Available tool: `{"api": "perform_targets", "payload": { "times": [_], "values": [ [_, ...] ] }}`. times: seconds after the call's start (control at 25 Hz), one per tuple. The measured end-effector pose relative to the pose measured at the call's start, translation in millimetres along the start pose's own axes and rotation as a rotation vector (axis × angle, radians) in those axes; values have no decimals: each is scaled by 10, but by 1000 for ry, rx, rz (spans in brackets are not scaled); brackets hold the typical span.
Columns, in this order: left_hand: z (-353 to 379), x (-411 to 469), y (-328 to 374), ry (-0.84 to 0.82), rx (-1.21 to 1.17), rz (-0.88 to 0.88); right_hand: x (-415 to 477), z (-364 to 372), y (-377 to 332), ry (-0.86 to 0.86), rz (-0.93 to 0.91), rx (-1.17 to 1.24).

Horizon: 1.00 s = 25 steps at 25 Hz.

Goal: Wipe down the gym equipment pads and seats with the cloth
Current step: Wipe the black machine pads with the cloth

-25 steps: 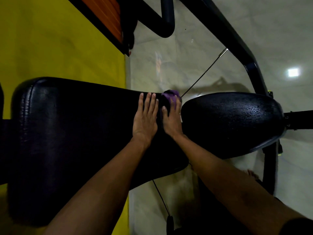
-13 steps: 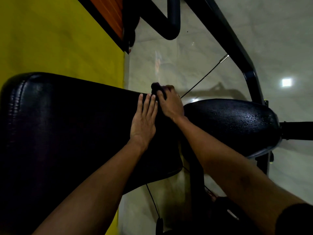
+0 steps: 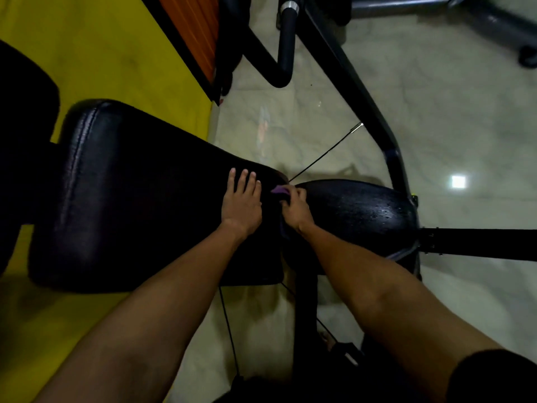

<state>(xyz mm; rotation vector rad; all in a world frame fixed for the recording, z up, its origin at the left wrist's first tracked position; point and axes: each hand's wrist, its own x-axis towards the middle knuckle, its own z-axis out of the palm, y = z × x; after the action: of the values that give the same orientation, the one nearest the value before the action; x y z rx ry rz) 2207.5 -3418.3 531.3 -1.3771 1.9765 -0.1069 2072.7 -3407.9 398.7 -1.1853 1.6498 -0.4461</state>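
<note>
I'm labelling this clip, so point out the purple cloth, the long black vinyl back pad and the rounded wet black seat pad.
purple cloth (image 3: 279, 189): head view, exposed fold.
long black vinyl back pad (image 3: 139, 193): head view, middle of face.
rounded wet black seat pad (image 3: 366, 210): head view, speckled top.

The pad (image 3: 139, 193) is black leather-like upholstery, smooth with a dull sheen. The seat (image 3: 357, 210) has the same covering, glossier and speckled with droplets. The cloth (image 3: 280, 189) is purple fabric. The floor (image 3: 436, 97) is polished, reflective stone-look tile; the frame (image 3: 348, 80), matt black metal.
</note>
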Motion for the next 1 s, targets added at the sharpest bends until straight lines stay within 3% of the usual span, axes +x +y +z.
{"api": "perform_targets", "payload": {
  "times": [0.44,0.68,1.0],
  "values": [
    [69,-1042,798,-228,-441,53,-1417,-447,590,-161,-84,-466],
    [-170,-1176,969,-197,-630,-79,-1567,-806,554,-175,-150,-532],
    [177,-1261,1578,-305,-985,-257,-1305,-1077,701,-317,-312,-768]
  ]
}}
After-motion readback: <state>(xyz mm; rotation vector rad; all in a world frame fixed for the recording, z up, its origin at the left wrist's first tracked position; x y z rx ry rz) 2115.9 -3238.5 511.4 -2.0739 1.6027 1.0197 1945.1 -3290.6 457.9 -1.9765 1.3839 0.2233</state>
